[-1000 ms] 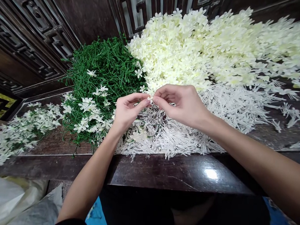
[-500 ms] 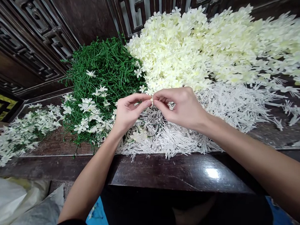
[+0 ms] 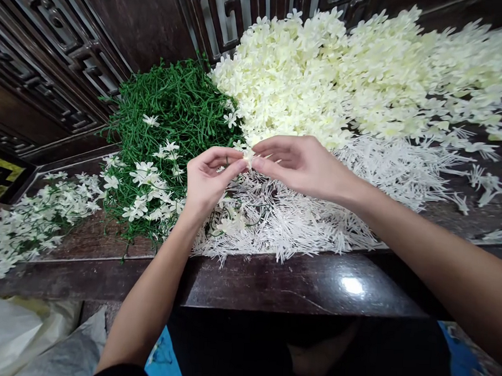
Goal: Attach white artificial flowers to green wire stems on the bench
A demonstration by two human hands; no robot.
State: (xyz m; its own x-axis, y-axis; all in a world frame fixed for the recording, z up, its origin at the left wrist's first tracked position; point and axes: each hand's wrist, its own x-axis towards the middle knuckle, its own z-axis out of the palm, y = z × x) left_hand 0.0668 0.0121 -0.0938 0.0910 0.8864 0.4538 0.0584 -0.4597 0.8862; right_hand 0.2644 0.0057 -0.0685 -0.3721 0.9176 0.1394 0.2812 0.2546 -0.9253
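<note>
Between my fingertips is a small white artificial flower [image 3: 248,156], partly covered by the fingers. My left hand [image 3: 212,178] pinches it from the left with thumb and forefinger. From the right, my right hand [image 3: 299,165] grips the same flower with its thumb and fingers. Both hands are raised over the heap of thin white plastic sprigs [image 3: 286,223]. Just behind them lies a big pile of cream-white petals [image 3: 297,84]. Left of my left hand is a tangle of green plastic stems [image 3: 175,101], with finished-looking white flowers [image 3: 145,178] lying on its front.
A dark wooden bench [image 3: 296,284] carries all the piles, its front edge close to my body. More white flowers with stems [image 3: 45,218] lie at the far left. Carved wooden panels [image 3: 129,22] rise behind. White sacks [image 3: 20,333] stand at lower left.
Both hands have risen slightly and shifted a little left. White petals now show at the fingertips, where before only a tiny pale piece was visible.
</note>
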